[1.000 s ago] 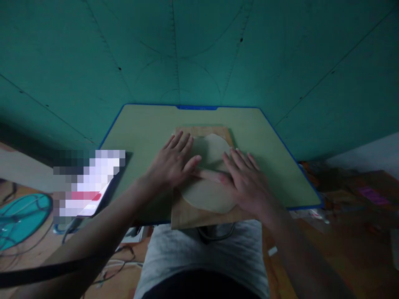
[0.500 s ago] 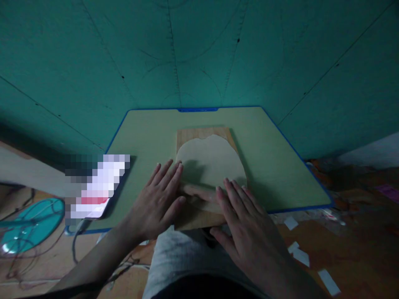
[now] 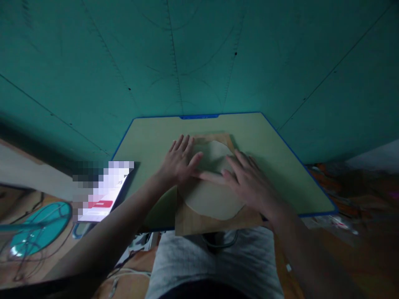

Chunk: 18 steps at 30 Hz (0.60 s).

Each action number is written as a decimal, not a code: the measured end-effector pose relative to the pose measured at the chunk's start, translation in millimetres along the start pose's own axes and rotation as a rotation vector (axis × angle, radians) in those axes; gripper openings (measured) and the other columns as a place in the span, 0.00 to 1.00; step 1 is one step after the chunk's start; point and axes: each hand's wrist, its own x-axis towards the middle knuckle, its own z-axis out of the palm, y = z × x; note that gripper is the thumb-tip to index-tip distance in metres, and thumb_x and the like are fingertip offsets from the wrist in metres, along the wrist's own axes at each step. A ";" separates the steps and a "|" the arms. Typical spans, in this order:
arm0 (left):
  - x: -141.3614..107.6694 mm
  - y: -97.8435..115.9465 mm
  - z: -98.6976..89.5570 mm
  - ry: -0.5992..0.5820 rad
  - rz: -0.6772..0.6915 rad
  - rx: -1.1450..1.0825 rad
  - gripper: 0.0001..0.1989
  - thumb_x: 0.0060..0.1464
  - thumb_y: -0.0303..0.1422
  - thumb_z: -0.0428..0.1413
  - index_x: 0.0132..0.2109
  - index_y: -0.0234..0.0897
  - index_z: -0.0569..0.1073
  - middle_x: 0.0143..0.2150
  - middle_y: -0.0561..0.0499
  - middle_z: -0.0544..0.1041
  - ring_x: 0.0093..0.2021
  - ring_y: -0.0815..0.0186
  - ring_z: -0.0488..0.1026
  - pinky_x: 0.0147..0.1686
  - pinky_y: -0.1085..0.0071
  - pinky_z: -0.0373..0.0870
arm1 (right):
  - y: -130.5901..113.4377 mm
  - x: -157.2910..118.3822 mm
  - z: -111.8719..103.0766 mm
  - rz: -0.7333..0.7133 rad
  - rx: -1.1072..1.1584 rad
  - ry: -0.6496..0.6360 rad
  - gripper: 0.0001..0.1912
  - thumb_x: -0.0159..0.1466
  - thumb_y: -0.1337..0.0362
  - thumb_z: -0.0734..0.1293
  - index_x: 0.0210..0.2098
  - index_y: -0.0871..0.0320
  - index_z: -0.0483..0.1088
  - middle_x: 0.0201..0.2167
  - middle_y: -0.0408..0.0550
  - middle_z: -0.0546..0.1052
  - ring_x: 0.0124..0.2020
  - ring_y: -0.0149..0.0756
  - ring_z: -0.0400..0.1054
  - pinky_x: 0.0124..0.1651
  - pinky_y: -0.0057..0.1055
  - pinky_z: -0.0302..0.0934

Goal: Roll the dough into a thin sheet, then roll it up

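Note:
A flat, pale round of dough (image 3: 212, 203) covers much of a wooden board (image 3: 190, 226). Across the dough lies a wooden rolling pin (image 3: 212, 177), its middle showing between my hands. My left hand (image 3: 181, 160) rests flat on the pin's left end, fingers stretched forward and thumb pointing inward. On the right end lies my right hand (image 3: 249, 176), palm down with its fingers extended. Both ends of the pin are hidden beneath the hands, and the right hand also covers part of the dough's edge.
The board sits on a small pale-green table (image 3: 286, 187) with a blue rim, against a green wall (image 3: 199, 54). A tablet or phone (image 3: 109, 191), partly blurred, stands at the table's left edge. A teal round base (image 3: 43, 228) with cables is on the floor.
Both hands have moved forward, away from my body, carrying the rolling pin from the dough's near edge toward its far half. More dough shows on the near side. The view has shifted slightly.

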 end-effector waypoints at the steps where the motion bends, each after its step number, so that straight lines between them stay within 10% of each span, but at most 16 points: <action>1: -13.5 4.0 -2.5 0.029 -0.004 -0.025 0.25 0.70 0.41 0.44 0.65 0.29 0.65 0.72 0.29 0.58 0.75 0.42 0.46 0.69 0.38 0.50 | -8.9 -8.1 -1.1 0.025 0.015 0.019 0.21 0.74 0.59 0.56 0.58 0.58 0.72 0.64 0.61 0.71 0.69 0.54 0.59 0.66 0.59 0.57; 5: -76.6 6.5 -16.4 0.058 -0.035 -0.235 0.27 0.69 0.45 0.44 0.66 0.32 0.64 0.69 0.35 0.66 0.71 0.49 0.59 0.65 0.49 0.65 | -47.4 -46.8 -7.6 0.012 0.037 0.063 0.27 0.73 0.56 0.57 0.65 0.65 0.64 0.67 0.65 0.66 0.68 0.55 0.60 0.67 0.56 0.57; 9: -118.7 -17.3 -34.1 0.299 -0.381 -0.323 0.18 0.63 0.44 0.53 0.52 0.37 0.74 0.47 0.42 0.80 0.45 0.57 0.79 0.41 0.62 0.79 | -65.6 -72.5 -11.9 -0.072 0.078 0.064 0.28 0.71 0.58 0.61 0.67 0.61 0.61 0.68 0.61 0.66 0.68 0.53 0.60 0.67 0.56 0.58; 18: -115.8 -11.4 -42.5 0.360 -0.348 -0.543 0.08 0.57 0.32 0.56 0.44 0.37 0.75 0.34 0.51 0.76 0.36 0.66 0.77 0.35 0.70 0.75 | -63.8 -75.7 -11.1 -0.098 0.012 0.061 0.29 0.69 0.61 0.62 0.68 0.62 0.60 0.66 0.62 0.68 0.66 0.53 0.63 0.64 0.55 0.61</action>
